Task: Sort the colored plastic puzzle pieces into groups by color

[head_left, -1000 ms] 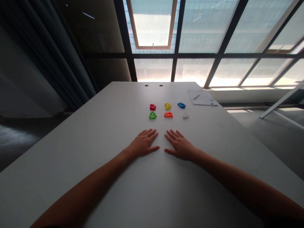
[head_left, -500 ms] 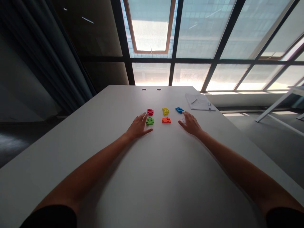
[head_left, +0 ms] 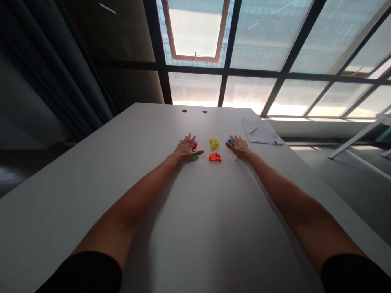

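Several small coloured plastic pieces, their exact kind too small to tell, lie in two rows on the white table (head_left: 189, 211). My left hand (head_left: 184, 149) is open with fingers spread, over the red piece (head_left: 194, 145) and the green piece (head_left: 194, 157), hiding much of both. In the middle sit a yellow piece (head_left: 214, 143) and an orange piece (head_left: 215, 157). My right hand (head_left: 239, 147), also open, reaches over the blue piece (head_left: 231, 142) and partly covers it. A white piece (head_left: 236, 158) shows just below that hand.
Sheets of paper (head_left: 262, 132) with a pen (head_left: 253, 130) and another pen (head_left: 275, 139) lie at the table's right edge. Two round holes are set near the far edge. Beyond are large windows (head_left: 195, 87), with a dark curtain (head_left: 61, 73) on the left.
Both hands have moved forward over the pieces. My left hand now covers more of the red and green ones, my right more of the blue. The view has shifted slightly.
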Motion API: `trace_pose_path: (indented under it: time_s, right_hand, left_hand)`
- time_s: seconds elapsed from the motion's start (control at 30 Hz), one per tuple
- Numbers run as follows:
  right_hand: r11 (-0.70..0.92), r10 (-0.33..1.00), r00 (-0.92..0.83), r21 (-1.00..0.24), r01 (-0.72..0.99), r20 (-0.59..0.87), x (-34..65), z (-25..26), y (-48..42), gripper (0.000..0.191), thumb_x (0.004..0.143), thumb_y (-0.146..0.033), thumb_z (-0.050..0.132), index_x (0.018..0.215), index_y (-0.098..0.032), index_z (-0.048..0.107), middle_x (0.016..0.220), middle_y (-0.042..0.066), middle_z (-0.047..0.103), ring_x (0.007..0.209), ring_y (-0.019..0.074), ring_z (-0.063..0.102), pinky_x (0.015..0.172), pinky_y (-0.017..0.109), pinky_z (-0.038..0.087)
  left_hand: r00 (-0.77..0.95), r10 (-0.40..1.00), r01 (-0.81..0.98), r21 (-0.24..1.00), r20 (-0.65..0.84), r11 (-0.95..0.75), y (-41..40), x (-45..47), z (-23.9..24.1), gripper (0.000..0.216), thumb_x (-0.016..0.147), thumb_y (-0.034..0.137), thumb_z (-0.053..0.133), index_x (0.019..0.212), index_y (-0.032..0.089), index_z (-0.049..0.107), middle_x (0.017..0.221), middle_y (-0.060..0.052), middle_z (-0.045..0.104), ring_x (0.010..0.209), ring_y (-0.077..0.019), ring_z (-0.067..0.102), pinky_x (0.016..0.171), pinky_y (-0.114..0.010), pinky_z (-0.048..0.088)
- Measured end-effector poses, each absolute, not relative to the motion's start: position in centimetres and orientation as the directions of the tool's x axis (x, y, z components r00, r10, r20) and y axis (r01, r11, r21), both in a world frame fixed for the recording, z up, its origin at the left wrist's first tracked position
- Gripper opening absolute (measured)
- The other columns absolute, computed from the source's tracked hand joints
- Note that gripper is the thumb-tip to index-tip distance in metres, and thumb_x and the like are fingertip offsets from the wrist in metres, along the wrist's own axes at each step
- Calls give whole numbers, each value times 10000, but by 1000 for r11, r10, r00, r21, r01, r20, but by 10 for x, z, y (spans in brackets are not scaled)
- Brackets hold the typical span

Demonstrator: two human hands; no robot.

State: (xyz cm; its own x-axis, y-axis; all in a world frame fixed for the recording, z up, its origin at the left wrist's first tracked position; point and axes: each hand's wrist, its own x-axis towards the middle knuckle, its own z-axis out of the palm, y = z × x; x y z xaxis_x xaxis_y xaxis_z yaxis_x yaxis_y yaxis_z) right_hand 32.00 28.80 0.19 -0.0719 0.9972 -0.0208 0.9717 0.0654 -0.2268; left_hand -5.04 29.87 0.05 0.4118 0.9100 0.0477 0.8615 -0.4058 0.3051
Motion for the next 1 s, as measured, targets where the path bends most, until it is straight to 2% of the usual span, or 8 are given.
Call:
trace_pose_path:
  time_s: [0.17, 0.33, 0.43, 0.53, 0.7, 0.87, 1.0]
  right_hand:
    - [58, 995, -77, -282, 958, -59, 302, -1, 309, 934, 1218, -810, 276, 1940, -218, 294, 1991, 189, 239, 1842, 440, 245, 1471, 712, 227]
    - [80, 994, -96, -296, 952, -42, 271, 3, 316, 870, 1234, -786, 244, 1939, -281, 310, 1990, 150, 270, 1833, 445, 264, 1449, 787, 211]
    - [105, 990, -125, -261, 960, -61, 257, 8, 311, 779, 1253, -750, 243, 1918, -364, 369, 1994, 119, 275, 1822, 446, 285, 1414, 846, 229]
    - [167, 981, -183, -195, 966, -66, 248, 12, 302, 677, 1276, -647, 316, 1901, -401, 405, 1978, 122, 323, 1807, 436, 321, 1379, 854, 312]
    - [167, 983, -176, -148, 975, -45, 240, 12, 280, 620, 1298, -524, 332, 1893, -380, 429, 1954, 139, 373, 1787, 386, 390, 1402, 748, 371]
    - [153, 988, -146, -133, 979, 58, 229, 3, 249, 552, 1307, -470, 353, 1797, -367, 585, 1881, 161, 502, 1708, 361, 517, 1373, 635, 453]
    - [128, 986, -103, -202, 971, 128, 218, -2, 224, 521, 1311, -457, 351, 1639, -330, 736, 1760, 153, 647, 1592, 335, 629, 1322, 532, 499]
  left_hand:
    - [432, 901, 841, 377, -33, -389, 309, -18, 8, 1300, 1011, 1065, 303, 1951, 173, 194, 2014, -219, 154, 1884, -425, 135, 1506, -601, 168]
    - [449, 890, 835, 388, -73, -390, 313, 23, 18, 1183, 1066, 976, 260, 1960, 209, 154, 2031, -155, 112, 1893, -392, 101, 1513, -638, 122]
    - [473, 876, 838, 354, -94, -415, 311, 36, 23, 1124, 1067, 978, 250, 1949, 281, 239, 2028, -125, 176, 1888, -429, 110, 1486, -753, 103]
    - [527, 846, 812, 340, -77, -474, 307, 38, 23, 1068, 1071, 978, 269, 1911, 326, 360, 2002, -109, 300, 1878, -450, 149, 1485, -747, 115]
    - [550, 834, 789, 354, -41, -502, 298, 30, 13, 1020, 1091, 941, 341, 1894, 315, 404, 1969, -113, 388, 1864, -461, 196, 1494, -687, 162]
    - [573, 820, 763, 367, -4, -532, 283, 21, 1, 975, 1107, 920, 375, 1863, 310, 460, 1950, -113, 427, 1853, -438, 243, 1494, -644, 199]
    - [597, 797, 728, 357, 89, -585, 259, 17, -5, 827, 1166, 785, 413, 1765, 241, 582, 1822, -137, 613, 1746, -350, 487, 1509, -540, 226]
